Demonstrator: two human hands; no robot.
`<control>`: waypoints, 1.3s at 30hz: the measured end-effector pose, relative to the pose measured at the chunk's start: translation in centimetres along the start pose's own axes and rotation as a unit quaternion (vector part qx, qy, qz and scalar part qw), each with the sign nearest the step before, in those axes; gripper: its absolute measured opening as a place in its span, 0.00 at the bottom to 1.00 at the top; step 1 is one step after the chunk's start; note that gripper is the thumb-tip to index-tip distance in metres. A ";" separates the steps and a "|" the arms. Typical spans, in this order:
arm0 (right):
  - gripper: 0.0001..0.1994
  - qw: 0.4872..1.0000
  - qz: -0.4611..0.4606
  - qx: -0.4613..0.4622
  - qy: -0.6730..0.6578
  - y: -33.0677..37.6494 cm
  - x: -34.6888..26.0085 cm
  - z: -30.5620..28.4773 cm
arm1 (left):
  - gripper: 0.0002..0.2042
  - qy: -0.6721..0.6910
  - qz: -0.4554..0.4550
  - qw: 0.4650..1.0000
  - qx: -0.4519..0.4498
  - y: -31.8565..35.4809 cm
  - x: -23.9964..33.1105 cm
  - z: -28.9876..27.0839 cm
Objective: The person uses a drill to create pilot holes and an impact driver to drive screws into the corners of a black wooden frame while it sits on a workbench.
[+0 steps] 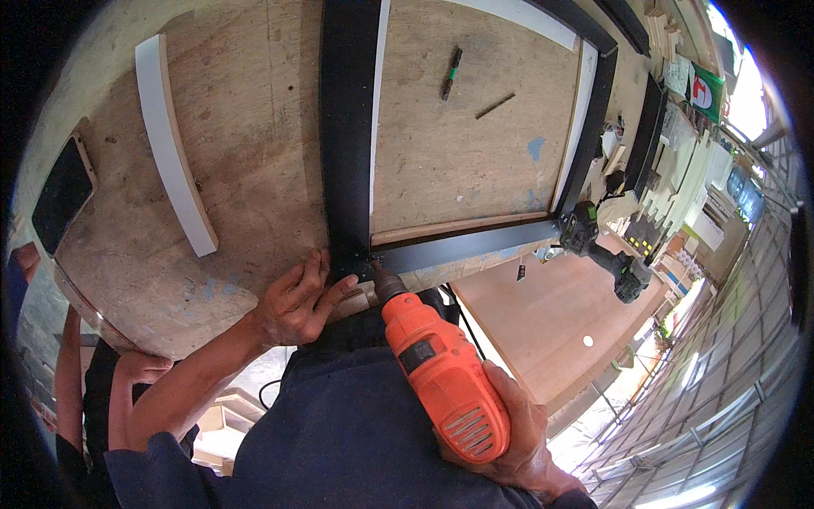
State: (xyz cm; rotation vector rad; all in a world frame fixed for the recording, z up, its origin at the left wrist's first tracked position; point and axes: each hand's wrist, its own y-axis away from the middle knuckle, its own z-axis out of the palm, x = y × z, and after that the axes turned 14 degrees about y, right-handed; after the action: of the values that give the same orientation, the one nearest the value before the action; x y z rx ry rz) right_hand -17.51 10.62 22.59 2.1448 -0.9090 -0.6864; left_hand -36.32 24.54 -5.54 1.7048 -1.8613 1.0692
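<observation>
My right hand point(517, 433) is wrapped round an orange corded-style power drill point(445, 373) whose chuck point(388, 284) points at the near left corner of a black frame point(348, 127). The drill's tip meets that corner, where small metal bits or screws show indistinctly. At the same corner, my left hand point(297, 301) has its fingers bent, fingertips on the frame's left side and the thumb by its near end, close to the chuck. Light strips line the inside of the frame, which lies flat on a wooden worktable point(254, 102).
A curved-looking white strip point(174, 153) and a phone point(64, 195) lie to the left. Inside the frame are a marker-like stick point(452, 74) and a thin dark rod point(495, 105). A black cordless drill point(602, 254) rests at the right corner. Another person's arm point(72, 373) shows at left.
</observation>
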 end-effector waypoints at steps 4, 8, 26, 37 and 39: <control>0.45 1.000 -0.011 0.004 0.002 0.1 -0.1 0.0 | 0.26 -0.005 0.005 1.000 0.006 0.0 0.0 0.0; 0.53 0.999 -0.028 -0.024 -0.007 0.2 0.5 -0.3 | 0.27 -0.004 0.007 1.000 0.013 0.1 0.0 0.2; 0.52 0.999 -0.027 -0.028 -0.004 0.2 0.5 -0.4 | 0.23 0.004 0.002 0.999 0.035 -0.1 0.0 0.3; 0.52 0.999 -0.019 -0.036 0.007 0.2 0.3 -0.6 | 0.23 -0.019 0.010 1.000 0.020 0.5 -0.2 0.8; 0.52 0.999 -0.022 -0.037 0.008 0.2 0.3 -0.7 | 0.24 -0.018 0.009 1.000 0.016 0.6 -0.2 0.7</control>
State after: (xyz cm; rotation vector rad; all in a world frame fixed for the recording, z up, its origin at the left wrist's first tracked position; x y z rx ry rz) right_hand -16.96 10.59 23.09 2.1073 -0.8192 -0.7133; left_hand -36.67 24.10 -6.29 1.7393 -1.8944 1.0889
